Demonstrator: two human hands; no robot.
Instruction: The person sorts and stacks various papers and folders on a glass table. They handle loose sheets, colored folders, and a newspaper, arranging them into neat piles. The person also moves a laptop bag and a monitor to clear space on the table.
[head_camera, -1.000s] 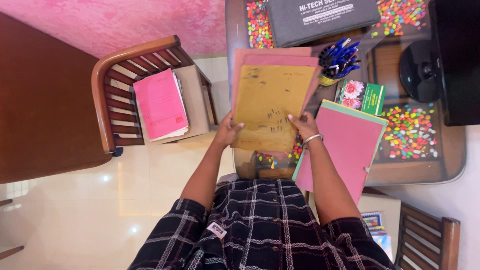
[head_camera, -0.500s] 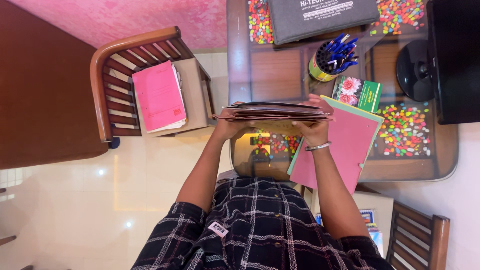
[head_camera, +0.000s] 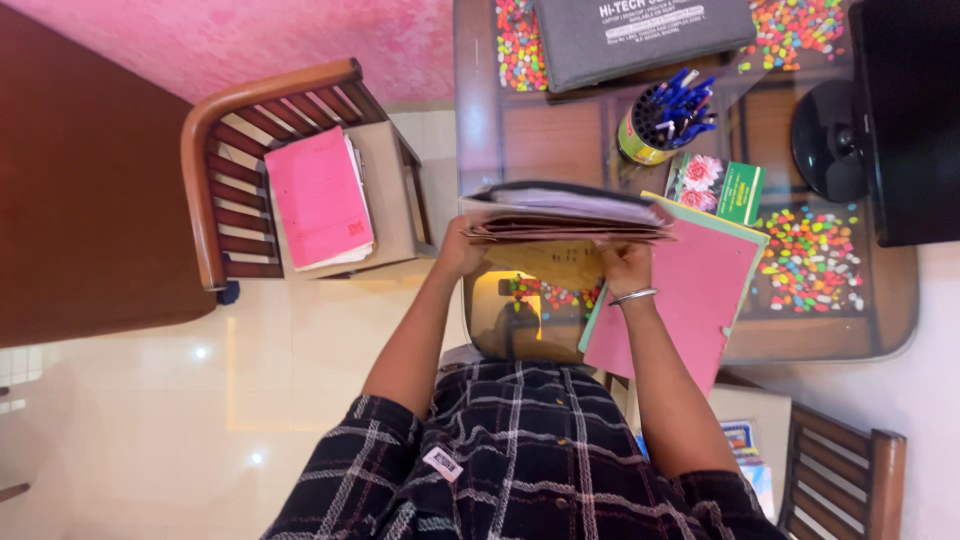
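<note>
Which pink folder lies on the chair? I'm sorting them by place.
The pink folder at the left lies on the wooden chair, away from both hands. The other pink folder lies on the glass table, beside the right hand.

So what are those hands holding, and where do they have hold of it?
A stack of folders, held flat: the left hand grips its left edge, the right hand its near right edge.

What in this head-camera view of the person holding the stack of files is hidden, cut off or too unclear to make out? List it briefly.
Head view:
- Fingers of the left hand and right hand: tucked under the stack of files.
- The stack's pages: seen edge-on, so their faces are unreadable.
- Monitor: cut off by the right edge.
- Grey bag: cut off by the top edge.
- Pink folder: partly covered by the right forearm.
</note>
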